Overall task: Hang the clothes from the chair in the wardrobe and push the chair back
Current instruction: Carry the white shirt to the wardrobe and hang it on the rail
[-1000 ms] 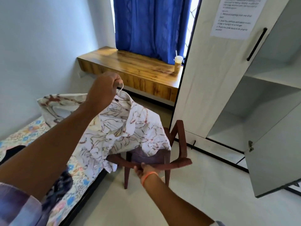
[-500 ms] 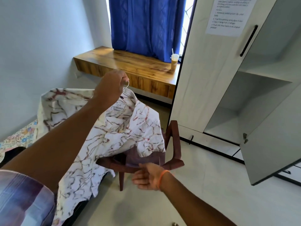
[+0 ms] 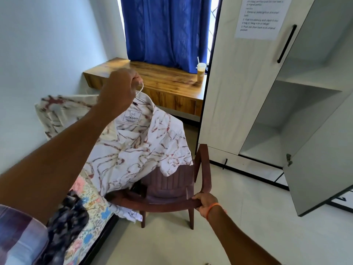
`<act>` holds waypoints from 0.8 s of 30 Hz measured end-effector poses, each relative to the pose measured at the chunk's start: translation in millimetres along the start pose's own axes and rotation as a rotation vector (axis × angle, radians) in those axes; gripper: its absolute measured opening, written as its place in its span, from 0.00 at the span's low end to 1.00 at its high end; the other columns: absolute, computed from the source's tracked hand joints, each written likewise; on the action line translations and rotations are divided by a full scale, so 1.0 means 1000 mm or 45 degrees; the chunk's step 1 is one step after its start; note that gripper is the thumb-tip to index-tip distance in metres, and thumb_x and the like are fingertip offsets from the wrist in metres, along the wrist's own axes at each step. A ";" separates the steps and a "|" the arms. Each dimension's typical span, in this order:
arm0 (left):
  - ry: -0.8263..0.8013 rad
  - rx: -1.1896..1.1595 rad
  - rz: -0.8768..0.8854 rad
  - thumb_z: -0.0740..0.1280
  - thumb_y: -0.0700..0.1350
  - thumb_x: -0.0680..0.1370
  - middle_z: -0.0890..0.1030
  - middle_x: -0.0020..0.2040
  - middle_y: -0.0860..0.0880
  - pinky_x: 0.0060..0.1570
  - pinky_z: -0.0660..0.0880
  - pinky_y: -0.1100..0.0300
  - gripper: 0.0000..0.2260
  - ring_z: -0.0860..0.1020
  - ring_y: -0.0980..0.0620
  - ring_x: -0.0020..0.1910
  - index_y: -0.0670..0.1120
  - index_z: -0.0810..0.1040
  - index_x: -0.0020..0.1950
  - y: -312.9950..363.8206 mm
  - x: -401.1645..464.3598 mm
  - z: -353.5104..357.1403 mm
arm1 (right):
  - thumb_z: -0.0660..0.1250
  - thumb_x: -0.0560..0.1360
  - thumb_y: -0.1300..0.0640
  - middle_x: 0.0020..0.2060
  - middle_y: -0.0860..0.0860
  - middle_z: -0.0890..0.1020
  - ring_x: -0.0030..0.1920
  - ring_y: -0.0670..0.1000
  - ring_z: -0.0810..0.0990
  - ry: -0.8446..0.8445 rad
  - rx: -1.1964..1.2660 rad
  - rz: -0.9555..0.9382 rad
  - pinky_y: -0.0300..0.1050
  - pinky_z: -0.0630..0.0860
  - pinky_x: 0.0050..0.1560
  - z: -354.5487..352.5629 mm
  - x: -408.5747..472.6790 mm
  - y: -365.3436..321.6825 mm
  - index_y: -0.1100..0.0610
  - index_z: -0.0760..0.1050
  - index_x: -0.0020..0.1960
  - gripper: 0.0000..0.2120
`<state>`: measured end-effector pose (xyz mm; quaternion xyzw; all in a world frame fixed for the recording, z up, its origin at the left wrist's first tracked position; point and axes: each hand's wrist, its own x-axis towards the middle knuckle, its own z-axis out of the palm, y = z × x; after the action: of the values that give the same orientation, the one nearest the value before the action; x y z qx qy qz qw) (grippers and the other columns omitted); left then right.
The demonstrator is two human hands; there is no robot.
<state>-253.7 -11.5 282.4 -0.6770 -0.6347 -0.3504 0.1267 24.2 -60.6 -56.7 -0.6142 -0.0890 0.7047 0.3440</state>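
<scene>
My left hand (image 3: 119,88) grips the hook of a thin wire hanger (image 3: 140,94) that carries a white shirt (image 3: 137,150) with brown and red marbled lines. The shirt hangs over the seat of a brown plastic chair (image 3: 172,184) and partly hides it. My right hand (image 3: 205,203) holds the right end of the chair's top rail, fingers curled round it. The wardrobe (image 3: 238,92) stands at the right with one door (image 3: 321,169) swung open, showing bare white shelves.
A bed with a floral sheet (image 3: 89,213) and a dark cloth (image 3: 66,217) lies at the lower left. A wooden desk (image 3: 152,81) under a blue curtain (image 3: 166,29) holds a cup with a straw (image 3: 201,71). Pale floor tiles (image 3: 257,217) lie between chair and wardrobe.
My left hand has lifted the shirt on its hanger higher. My right hand left the middle of the chair's rail, hung free, and now holds the rail's right end.
</scene>
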 end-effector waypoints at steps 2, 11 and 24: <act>0.079 0.054 0.028 0.63 0.44 0.82 0.82 0.51 0.41 0.48 0.70 0.57 0.10 0.79 0.44 0.49 0.40 0.80 0.55 0.003 0.013 -0.014 | 0.66 0.65 0.81 0.49 0.65 0.80 0.49 0.65 0.80 0.006 0.035 -0.015 0.54 0.81 0.30 -0.001 -0.012 0.011 0.70 0.73 0.62 0.25; 0.181 0.080 0.098 0.58 0.47 0.82 0.81 0.51 0.43 0.44 0.70 0.54 0.12 0.79 0.42 0.48 0.43 0.79 0.53 0.033 0.062 -0.016 | 0.66 0.69 0.80 0.50 0.66 0.80 0.45 0.63 0.81 -0.103 0.024 0.029 0.54 0.82 0.30 0.003 -0.052 0.054 0.67 0.71 0.59 0.21; 0.120 -0.391 0.286 0.58 0.45 0.81 0.82 0.45 0.51 0.45 0.75 0.57 0.12 0.78 0.55 0.43 0.47 0.80 0.44 0.160 0.118 0.068 | 0.75 0.71 0.47 0.48 0.49 0.78 0.51 0.50 0.77 0.296 -0.669 -1.163 0.43 0.72 0.54 -0.030 -0.080 -0.155 0.56 0.77 0.54 0.18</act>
<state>-86.8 95.0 352.1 -0.7379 -0.4874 -0.4581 0.0899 110.6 -1.3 85.9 -0.6523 -0.4815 0.3646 0.4580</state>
